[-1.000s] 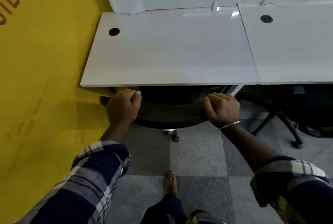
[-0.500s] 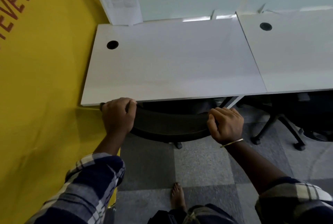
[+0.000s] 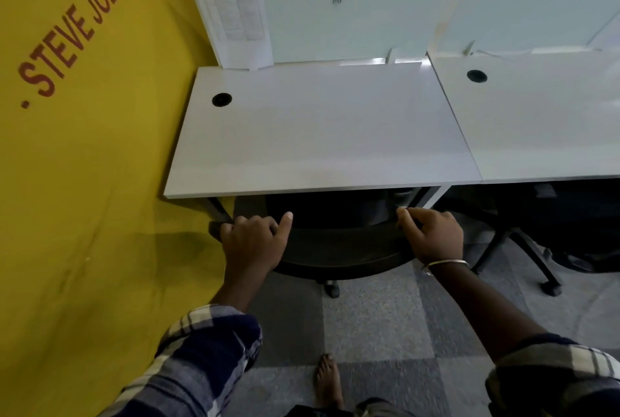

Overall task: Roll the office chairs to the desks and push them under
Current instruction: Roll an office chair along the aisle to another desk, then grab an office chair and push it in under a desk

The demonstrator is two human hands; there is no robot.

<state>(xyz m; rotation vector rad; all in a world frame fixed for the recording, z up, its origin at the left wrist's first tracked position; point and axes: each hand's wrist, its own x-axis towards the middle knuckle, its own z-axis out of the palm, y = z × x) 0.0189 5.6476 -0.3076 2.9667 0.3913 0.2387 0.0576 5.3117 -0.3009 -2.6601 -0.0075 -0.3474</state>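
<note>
A black office chair (image 3: pixel 342 249) stands under the front edge of a white desk (image 3: pixel 318 135), with only its curved backrest and one caster (image 3: pixel 332 289) showing. My left hand (image 3: pixel 255 242) grips the backrest's left end, fingers curled over the top and thumb stretched out. My right hand (image 3: pixel 432 235), with a thin bangle at the wrist, holds the right end, one finger lying along the top edge. The seat is hidden beneath the desktop.
A yellow wall (image 3: pixel 84 182) runs close along the left. A second white desk (image 3: pixel 543 121) adjoins on the right, with another black chair (image 3: pixel 570 232) under it. White partition panels (image 3: pixel 352 14) rise behind the desks. My bare foot (image 3: pixel 328 379) is on grey carpet tiles.
Both hands stay on the backrest, but the thumbs and a finger have lifted off it. The view has pulled back and risen, showing more of the desk and partitions.
</note>
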